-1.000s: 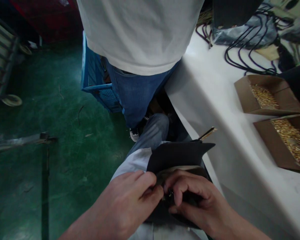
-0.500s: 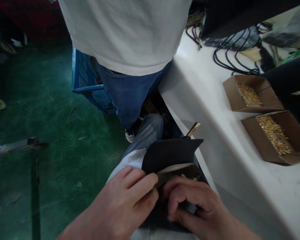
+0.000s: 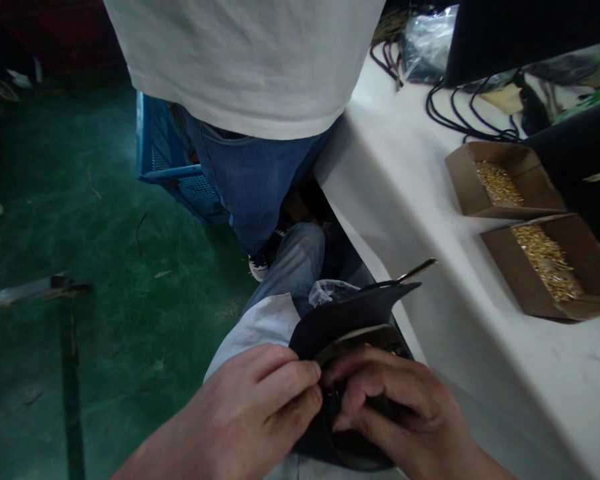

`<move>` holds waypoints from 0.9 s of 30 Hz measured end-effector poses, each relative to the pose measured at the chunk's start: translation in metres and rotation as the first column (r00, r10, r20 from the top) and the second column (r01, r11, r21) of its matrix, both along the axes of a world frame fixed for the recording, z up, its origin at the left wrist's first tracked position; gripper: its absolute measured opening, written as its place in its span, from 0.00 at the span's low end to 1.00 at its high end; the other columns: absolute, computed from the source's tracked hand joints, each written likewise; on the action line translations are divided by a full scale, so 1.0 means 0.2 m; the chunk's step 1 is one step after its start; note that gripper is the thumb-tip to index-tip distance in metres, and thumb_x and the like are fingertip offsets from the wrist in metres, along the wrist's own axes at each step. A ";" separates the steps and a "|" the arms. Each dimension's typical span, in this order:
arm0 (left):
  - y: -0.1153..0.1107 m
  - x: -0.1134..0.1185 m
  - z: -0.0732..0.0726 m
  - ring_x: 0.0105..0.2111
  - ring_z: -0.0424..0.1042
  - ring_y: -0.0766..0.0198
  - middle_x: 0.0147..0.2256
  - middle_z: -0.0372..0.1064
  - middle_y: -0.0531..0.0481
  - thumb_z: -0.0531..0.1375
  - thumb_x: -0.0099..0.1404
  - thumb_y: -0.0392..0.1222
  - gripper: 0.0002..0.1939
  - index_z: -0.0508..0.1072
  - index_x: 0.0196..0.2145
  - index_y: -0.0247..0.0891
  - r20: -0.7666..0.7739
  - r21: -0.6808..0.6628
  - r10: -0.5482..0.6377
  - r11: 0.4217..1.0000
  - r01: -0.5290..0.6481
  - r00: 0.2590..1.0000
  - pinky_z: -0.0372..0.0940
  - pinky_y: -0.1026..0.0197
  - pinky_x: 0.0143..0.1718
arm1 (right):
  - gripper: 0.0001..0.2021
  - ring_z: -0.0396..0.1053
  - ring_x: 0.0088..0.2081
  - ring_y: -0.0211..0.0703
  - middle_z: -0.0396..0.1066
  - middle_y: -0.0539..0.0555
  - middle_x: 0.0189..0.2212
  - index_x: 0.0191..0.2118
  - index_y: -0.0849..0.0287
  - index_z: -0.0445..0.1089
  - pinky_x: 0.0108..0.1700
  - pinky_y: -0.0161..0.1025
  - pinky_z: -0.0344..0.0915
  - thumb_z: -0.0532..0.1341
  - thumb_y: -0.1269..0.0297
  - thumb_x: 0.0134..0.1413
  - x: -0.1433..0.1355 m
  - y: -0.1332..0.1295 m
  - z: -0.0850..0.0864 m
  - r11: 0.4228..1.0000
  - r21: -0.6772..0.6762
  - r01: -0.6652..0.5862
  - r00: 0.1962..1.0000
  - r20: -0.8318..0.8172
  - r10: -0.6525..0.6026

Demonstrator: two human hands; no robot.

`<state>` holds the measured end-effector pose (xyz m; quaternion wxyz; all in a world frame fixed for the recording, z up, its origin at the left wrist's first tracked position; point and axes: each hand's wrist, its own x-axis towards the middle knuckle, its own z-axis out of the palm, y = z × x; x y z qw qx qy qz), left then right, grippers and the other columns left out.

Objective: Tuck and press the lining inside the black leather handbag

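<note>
A black pouch-like item [image 3: 353, 313] rests on my lap, its top flap curving away from me. From its far right corner a thin metal piece [image 3: 420, 268] sticks out, perhaps a zip pull. My left hand [image 3: 260, 407] is closed, thumb and fingers pinching the item's left edge. Opposite it, my right hand [image 3: 400, 400] has curled fingers inside the opening, close to the left fingertips. Whatever those right fingers grip is hidden in shadow. Clear plastic [image 3: 330, 291] shows behind the flap.
Two cardboard boxes of small gold-coloured parts, a nearer one [image 3: 555, 273] and a farther one [image 3: 505, 180], stand on the white table [image 3: 460, 287] at right. Black cords [image 3: 480, 123] lie beyond. A person in a white shirt [image 3: 250, 60] stands ahead, beside a blue crate [image 3: 180, 173].
The black item has tilted, and its metal piece now points further right and lies flatter. Clear plastic has come into sight behind it. Both hands stay on the item with little movement.
</note>
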<state>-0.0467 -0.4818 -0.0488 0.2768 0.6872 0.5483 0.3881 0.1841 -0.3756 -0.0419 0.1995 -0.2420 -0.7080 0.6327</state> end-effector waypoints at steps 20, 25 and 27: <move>-0.07 0.02 0.13 0.32 0.78 0.61 0.35 0.73 0.52 0.58 0.82 0.45 0.09 0.71 0.42 0.41 -0.216 -0.105 -0.030 0.994 0.007 0.976 0.73 0.59 0.30 | 0.05 0.76 0.43 0.40 0.80 0.51 0.41 0.44 0.54 0.84 0.47 0.34 0.71 0.73 0.61 0.75 -0.02 0.06 -0.05 0.843 -0.522 -0.129 0.990 -0.019 0.139; -0.09 0.05 0.11 0.30 0.75 0.65 0.33 0.69 0.54 0.59 0.71 0.30 0.07 0.69 0.40 0.43 -0.160 -0.126 0.053 0.989 -0.073 0.986 0.65 0.62 0.27 | 0.04 0.76 0.43 0.39 0.79 0.52 0.42 0.50 0.54 0.84 0.46 0.33 0.70 0.70 0.65 0.78 -0.03 0.07 -0.04 0.907 -0.391 -0.159 0.986 -0.014 0.167; -0.11 0.05 0.11 0.29 0.74 0.66 0.34 0.69 0.54 0.58 0.66 0.28 0.12 0.69 0.43 0.44 -0.118 -0.195 0.101 0.973 -0.122 0.988 0.64 0.63 0.26 | 0.05 0.78 0.43 0.41 0.80 0.54 0.41 0.47 0.56 0.85 0.47 0.35 0.72 0.69 0.67 0.78 -0.04 0.05 -0.05 0.908 -0.381 -0.174 0.984 -0.091 0.151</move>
